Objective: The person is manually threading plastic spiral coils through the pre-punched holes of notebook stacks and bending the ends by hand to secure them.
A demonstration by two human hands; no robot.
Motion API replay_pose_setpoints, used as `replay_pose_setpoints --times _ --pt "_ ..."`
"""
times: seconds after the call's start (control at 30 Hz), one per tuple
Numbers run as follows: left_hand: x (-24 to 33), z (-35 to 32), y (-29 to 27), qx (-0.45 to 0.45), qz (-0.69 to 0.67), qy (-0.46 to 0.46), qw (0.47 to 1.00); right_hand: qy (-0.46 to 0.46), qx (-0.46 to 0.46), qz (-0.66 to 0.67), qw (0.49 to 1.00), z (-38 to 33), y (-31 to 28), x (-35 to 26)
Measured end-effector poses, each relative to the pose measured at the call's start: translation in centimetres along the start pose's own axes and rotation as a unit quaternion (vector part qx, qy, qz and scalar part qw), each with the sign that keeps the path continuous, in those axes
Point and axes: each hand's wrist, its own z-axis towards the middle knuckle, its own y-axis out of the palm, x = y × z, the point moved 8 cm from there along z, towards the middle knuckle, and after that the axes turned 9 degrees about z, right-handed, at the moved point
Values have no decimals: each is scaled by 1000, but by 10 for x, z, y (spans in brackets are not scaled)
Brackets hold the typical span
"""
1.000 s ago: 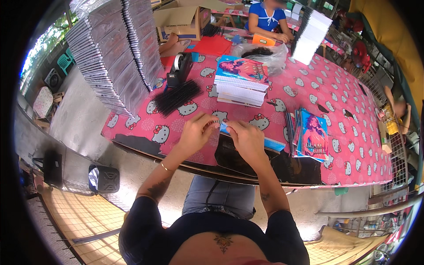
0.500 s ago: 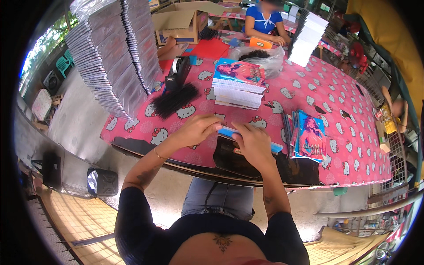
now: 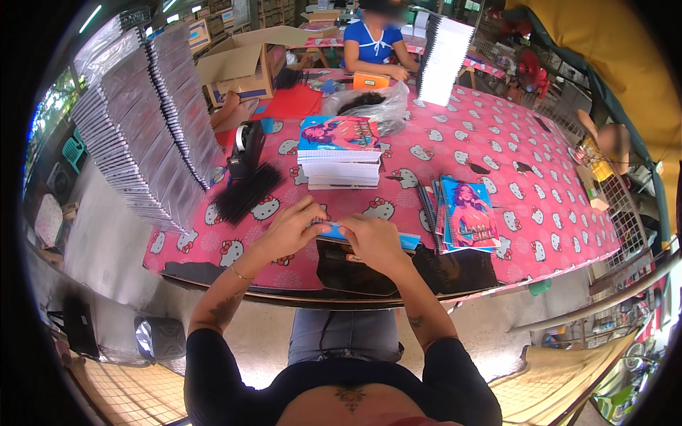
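A blue-covered notebook (image 3: 408, 241) is held edge-on near the front of the table, its long edge running left to right. My left hand (image 3: 297, 226) pinches its left end with bent fingers. Close beside it, my right hand (image 3: 373, 243) has its thumb and fingers closed on the same edge. Whatever small part lies between the fingertips is hidden. Beyond my hands stands a stack of notebooks (image 3: 339, 133) with an illustrated blue and pink cover on top. To the left lies a pile of black binding coils (image 3: 249, 193). Several spiral-bound notebooks (image 3: 469, 213) lie overlapped at the right.
Tall stacks of wrapped spiral notebooks (image 3: 135, 121) rise at the left. Behind the coils is a black tape dispenser (image 3: 244, 150). Farther back are a cardboard box (image 3: 241, 67), a plastic bag (image 3: 391, 117) and an upright notebook stack (image 3: 445, 60). A co-worker (image 3: 376, 46) sits across the table.
The view has shifted, so the table's things appear farther left. Both my hands stay on the notebook with fingertips close together. The notebook's edge looks slightly more level.
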Motion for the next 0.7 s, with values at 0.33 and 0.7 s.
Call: replay_pose_setpoints --times 0.33,0.7 --pt "38 -61 72 128 265 -66 953 -4 4 0 1000 2 3 3" --pt "40 -4 20 156 381 -54 910 61 -50 -67 995 -34 -21 13"
